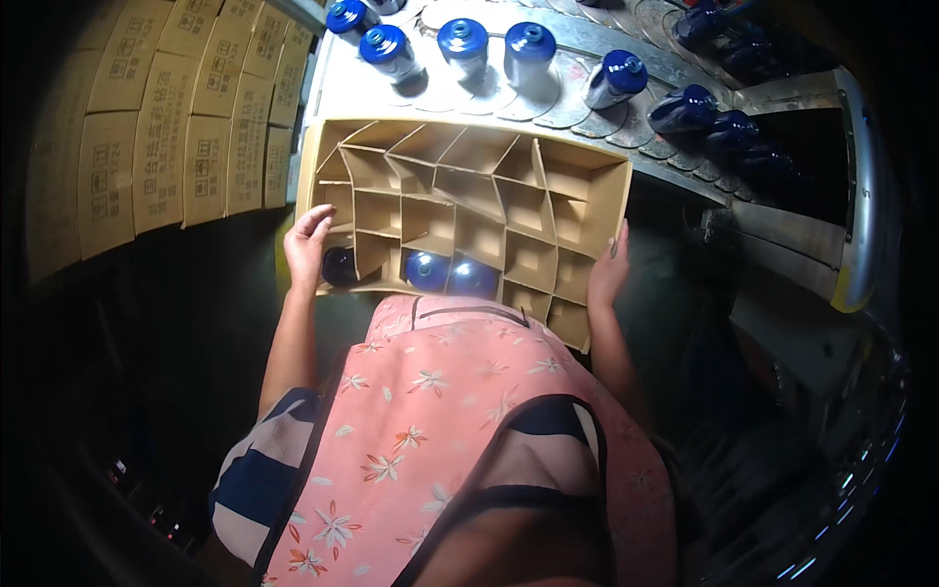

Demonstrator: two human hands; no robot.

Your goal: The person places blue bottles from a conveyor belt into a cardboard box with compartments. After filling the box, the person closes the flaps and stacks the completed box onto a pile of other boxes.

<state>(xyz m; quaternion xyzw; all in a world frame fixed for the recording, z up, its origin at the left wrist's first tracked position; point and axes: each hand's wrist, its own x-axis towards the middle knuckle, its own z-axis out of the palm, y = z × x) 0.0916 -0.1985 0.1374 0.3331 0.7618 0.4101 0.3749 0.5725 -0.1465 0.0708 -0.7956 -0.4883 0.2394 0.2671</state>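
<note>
An open cardboard box [619, 191] with a cardboard divider grid [476, 196] lies in front of my waist. At its left wall is my left hand [307, 247], fingers curled over the edge. My right hand [608, 266] grips the opposite wall from outside; part of its fingers is hidden. Three blue bottles stand in the near row of cells: a dark one [339, 266] by my left hand, then a brighter one [427, 270] and another [473, 277] side by side. The other cells that show hold no bottles. Some dividers lean crookedly.
Beyond the box, several blue-topped bottles [463, 44] stand on a metal conveyor of overlapping round plates [587, 122]. More bottles [685, 108] crowd its right side, near a curved metal rail [861, 196]. Closed cartons [161, 142] are stacked at the left.
</note>
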